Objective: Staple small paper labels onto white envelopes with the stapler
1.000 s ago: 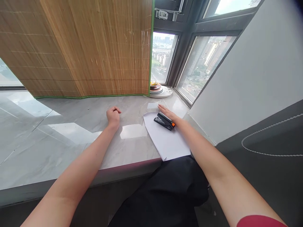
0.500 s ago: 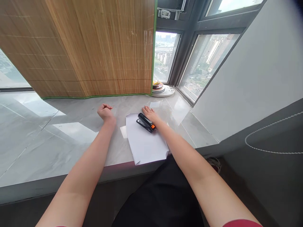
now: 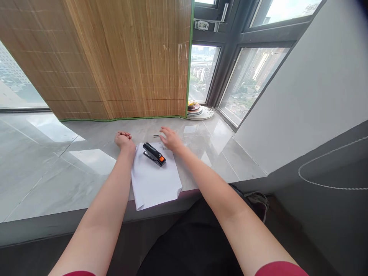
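My left hand [image 3: 124, 140] rests on the grey ledge, its fingers curled into a loose fist. No object shows in it. Just right of its wrist lies a stack of white paper [image 3: 156, 186], with its near edge over the front of the ledge. On the paper rests a black stapler [image 3: 154, 154] with an orange patch at its right end. My right hand [image 3: 171, 138] is over the far right corner of the paper, open with fingers apart. Close to its fingertips are a couple of small dark strips [image 3: 156, 136], apparently staples, on the ledge.
A bamboo blind [image 3: 129, 61] with green edging hangs behind the ledge [image 3: 94, 134]. Several stacked plates [image 3: 198, 111] stand in the corner by the windows. At right are a white wall [image 3: 287, 96] and a beaded cord [image 3: 316, 186].
The paper and stapler have shifted left, closer to my left hand. My right hand has moved left and its fingers have lifted. The small dark strips now show on the ledge.
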{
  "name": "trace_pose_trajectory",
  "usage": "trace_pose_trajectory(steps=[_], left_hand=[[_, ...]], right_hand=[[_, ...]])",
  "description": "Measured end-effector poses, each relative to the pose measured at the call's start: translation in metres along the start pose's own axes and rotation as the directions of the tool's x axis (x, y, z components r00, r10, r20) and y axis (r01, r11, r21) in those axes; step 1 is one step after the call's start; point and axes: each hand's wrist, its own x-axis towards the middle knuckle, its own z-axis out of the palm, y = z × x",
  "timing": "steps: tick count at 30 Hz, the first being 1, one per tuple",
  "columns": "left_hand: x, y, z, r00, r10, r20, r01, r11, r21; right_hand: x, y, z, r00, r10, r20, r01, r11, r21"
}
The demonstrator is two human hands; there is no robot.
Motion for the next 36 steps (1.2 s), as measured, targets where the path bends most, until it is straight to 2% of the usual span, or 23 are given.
trace_pose_trajectory(steps=[3, 4, 6, 8, 10, 15, 17, 19, 21, 23, 25, 27, 29, 32, 34, 36], left_hand=[[0.003, -0.002, 0.0, 1.0, -0.015, -0.016, 0.015, 1.0, -0.004], [0.004, -0.003, 0.0, 1.0, -0.011, -0.015, 0.011, 1.0, 0.006], [0.005, -0.004, 0.0, 1.0, 0.005, -0.009, -0.005, 0.999, 0.032], [0.006, -0.005, 0.0, 1.0, 0.013, 0.005, -0.013, 0.998, 0.065], [0.005, -0.005, 0.0, 1.0, 0.004, 0.008, -0.004, 0.998, 0.067], [0.001, -0.002, 0.001, 0.998, -0.05, -0.045, 0.047, 0.997, -0.058], [0.0, -0.002, 0.002, 0.997, -0.057, -0.047, 0.054, 0.996, -0.069], [0.0, -0.001, 0.002, 0.998, -0.057, -0.041, 0.055, 0.997, -0.06], [0.001, -0.002, 0.001, 0.998, -0.055, -0.037, 0.053, 0.998, -0.045], [0.003, -0.002, 0.001, 0.998, -0.052, -0.037, 0.051, 0.998, -0.026], [0.004, -0.002, 0.0, 0.998, -0.045, -0.035, 0.045, 0.999, -0.009], [0.004, -0.001, 0.0, 0.999, -0.036, -0.029, 0.036, 0.999, -0.003], [0.003, 0.0, 0.001, 0.999, -0.033, -0.031, 0.032, 0.999, -0.005], [-0.001, 0.003, 0.005, 0.999, -0.023, -0.022, 0.023, 1.0, 0.021], [-0.004, 0.004, 0.009, 1.0, 0.004, 0.021, -0.005, 0.998, 0.061], [-0.01, 0.003, 0.014, 0.992, 0.046, 0.116, -0.059, 0.992, 0.108]], right_hand=[[-0.017, 0.055, -0.032, 0.973, 0.231, -0.012, -0.232, 0.969, -0.089], [-0.022, 0.073, -0.038, 0.945, 0.325, -0.026, -0.325, 0.935, -0.142], [-0.031, 0.097, -0.043, 0.91, 0.414, -0.032, -0.411, 0.888, -0.206], [-0.036, 0.107, -0.04, 0.9, 0.435, -0.033, -0.431, 0.873, -0.231], [-0.036, 0.107, -0.035, 0.901, 0.432, -0.032, -0.427, 0.874, -0.231], [-0.036, 0.104, -0.034, 0.905, 0.424, -0.036, -0.421, 0.88, -0.222], [-0.037, 0.101, -0.036, 0.907, 0.418, -0.059, -0.421, 0.886, -0.196], [-0.039, 0.087, -0.037, 0.916, 0.388, -0.099, -0.398, 0.908, -0.128], [-0.042, 0.06, -0.034, 0.947, 0.298, -0.121, -0.301, 0.954, -0.008], [-0.047, 0.024, -0.027, 0.983, 0.153, -0.1, -0.14, 0.981, 0.131], [-0.055, -0.015, -0.018, 0.998, 0.05, -0.028, -0.043, 0.977, 0.211], [-0.063, -0.046, -0.01, 0.995, -0.031, 0.098, 0.016, 0.988, 0.151], [-0.069, -0.064, -0.005, 0.98, -0.051, 0.192, 0.04, 0.997, 0.059], [-0.072, -0.063, -0.008, 0.968, -0.027, 0.25, 0.033, 0.999, -0.019], [-0.072, -0.047, -0.016, 0.967, 0.0, 0.254, 0.011, 0.999, -0.041], [-0.074, -0.025, -0.028, 0.97, 0.032, 0.241, -0.019, 0.998, -0.053]])
